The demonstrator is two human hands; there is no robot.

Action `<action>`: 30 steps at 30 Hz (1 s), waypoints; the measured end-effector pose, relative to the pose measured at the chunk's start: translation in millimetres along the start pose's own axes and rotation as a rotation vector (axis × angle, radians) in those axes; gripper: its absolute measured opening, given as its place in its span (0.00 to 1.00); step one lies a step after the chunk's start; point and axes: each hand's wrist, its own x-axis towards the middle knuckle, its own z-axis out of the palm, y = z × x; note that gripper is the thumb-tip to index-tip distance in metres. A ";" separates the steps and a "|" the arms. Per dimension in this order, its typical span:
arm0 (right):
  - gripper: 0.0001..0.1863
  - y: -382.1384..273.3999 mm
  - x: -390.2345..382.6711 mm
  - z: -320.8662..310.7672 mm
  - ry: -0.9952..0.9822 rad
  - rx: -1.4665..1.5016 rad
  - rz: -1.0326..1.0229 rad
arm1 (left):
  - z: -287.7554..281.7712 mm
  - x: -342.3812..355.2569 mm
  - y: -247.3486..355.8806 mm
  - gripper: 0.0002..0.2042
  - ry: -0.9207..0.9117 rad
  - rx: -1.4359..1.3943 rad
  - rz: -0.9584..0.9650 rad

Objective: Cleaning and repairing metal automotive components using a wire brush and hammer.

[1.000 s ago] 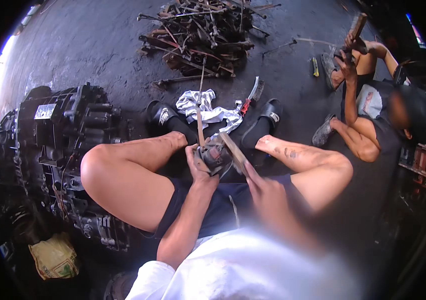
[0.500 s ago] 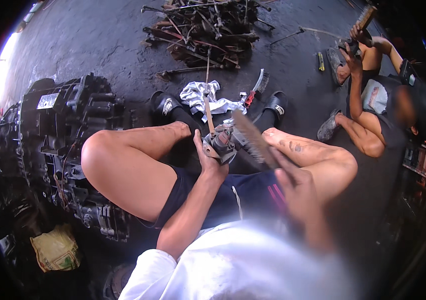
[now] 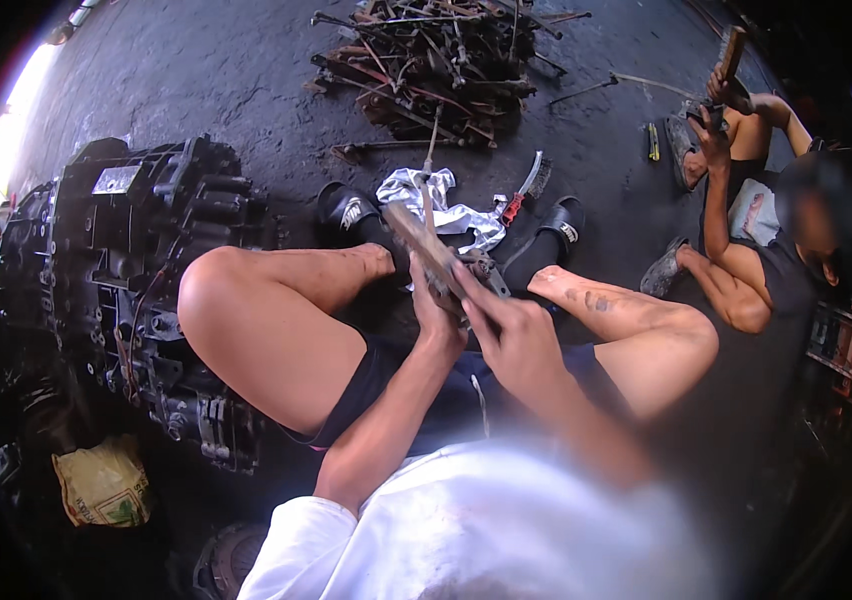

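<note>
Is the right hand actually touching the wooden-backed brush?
Touching. The head view shows it: the right hand grips the near end of the wooden-backed brush, with no gap between them.

Brush apparently over metal part

Left fingers forward, right fingers bent just beside, forearms angled inward.

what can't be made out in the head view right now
- Metal part in the left hand: head view, mostly covered by the brush and right hand.
- Right forearm: head view, blurred by a hazy patch low in the picture.
- Pile of metal rods: head view, far end cut off by the top edge.
- Dark piece at the co-worker's hands: head view, too small and dark to identify.
</note>
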 end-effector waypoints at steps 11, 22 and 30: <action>0.23 27.0 -54.3 -57.0 0.164 0.130 0.069 | -2.3 4.2 29.6 0.31 -0.177 -0.164 -0.076; 0.17 26.2 -36.0 -30.8 0.336 0.667 0.263 | 19.2 -1.1 29.2 0.27 -0.218 -0.212 -0.229; 0.20 38.0 -19.1 -27.5 0.427 0.512 0.198 | 29.3 13.3 27.3 0.21 -0.185 -0.077 -0.172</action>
